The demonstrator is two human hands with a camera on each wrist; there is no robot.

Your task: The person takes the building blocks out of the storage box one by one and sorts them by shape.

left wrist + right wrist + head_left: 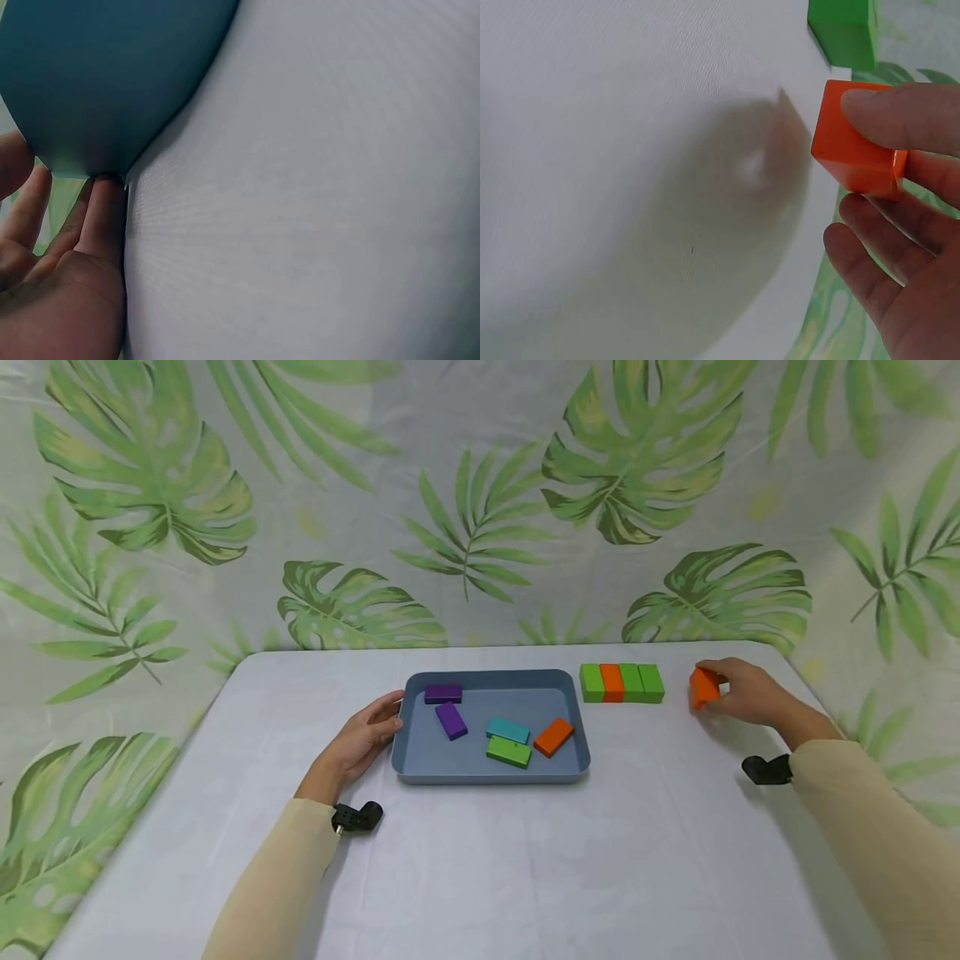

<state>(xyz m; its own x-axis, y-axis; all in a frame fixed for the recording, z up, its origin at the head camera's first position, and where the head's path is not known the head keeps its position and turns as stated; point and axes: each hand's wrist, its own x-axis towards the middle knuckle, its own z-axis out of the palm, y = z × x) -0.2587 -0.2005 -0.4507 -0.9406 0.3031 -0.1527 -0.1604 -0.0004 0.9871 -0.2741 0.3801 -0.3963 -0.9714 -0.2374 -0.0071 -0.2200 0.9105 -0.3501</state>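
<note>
In the head view my right hand (746, 693) pinches an orange block (705, 688) at the far right of the white table, its thumb on one face in the right wrist view. To the left of that block, three green blocks and one orange block stand side by side in a row (632, 683). My left hand (366, 737) touches the left end of a blue-grey tray (491, 779) with extended fingers; its fingertips meet the tray's outer wall in the left wrist view. Inside the tray lie two purple blocks (451, 721), a teal block (508, 730), a green block (508, 752) and an orange block (553, 737).
A white cloth covers the table (480, 868). Behind it hangs a leaf-patterned cloth (480, 510). The row of blocks stands close beside the tray's upper right corner, near the table's back edge. Each wrist wears a small black camera (358, 817).
</note>
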